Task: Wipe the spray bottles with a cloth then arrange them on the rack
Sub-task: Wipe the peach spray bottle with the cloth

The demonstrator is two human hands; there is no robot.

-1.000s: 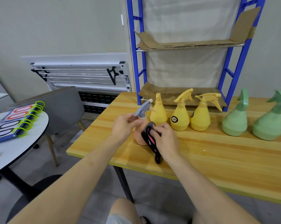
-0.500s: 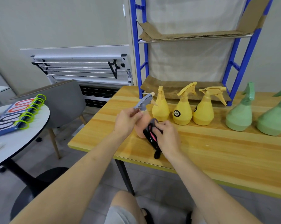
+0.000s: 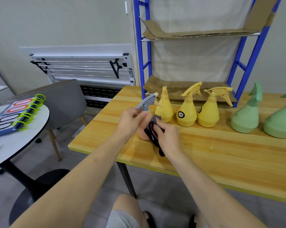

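A pink spray bottle (image 3: 142, 134) with a grey trigger head (image 3: 145, 102) stands near the left end of the wooden table (image 3: 221, 155). My left hand (image 3: 130, 122) grips its neck just under the trigger. My right hand (image 3: 169, 137) presses a black cloth (image 3: 153, 132) with pink trim against the bottle's right side. Behind them stand three yellow spray bottles (image 3: 187, 111) in a row, and two green spray bottles (image 3: 245, 117) further right. The blue metal rack (image 3: 247, 66) rises at the back of the table, its shelves lined with cardboard.
A grey chair (image 3: 63, 99) and a round white table (image 3: 15, 139) holding a flip scoreboard (image 3: 12, 114) stand to the left. A folded white drying rack (image 3: 83, 68) leans on the wall behind. My knee shows below the table edge.
The view has tilted slightly, so the table sits lower in frame. My right hand has shifted the cloth a little on the pink bottle's side; my left hand keeps its grip.
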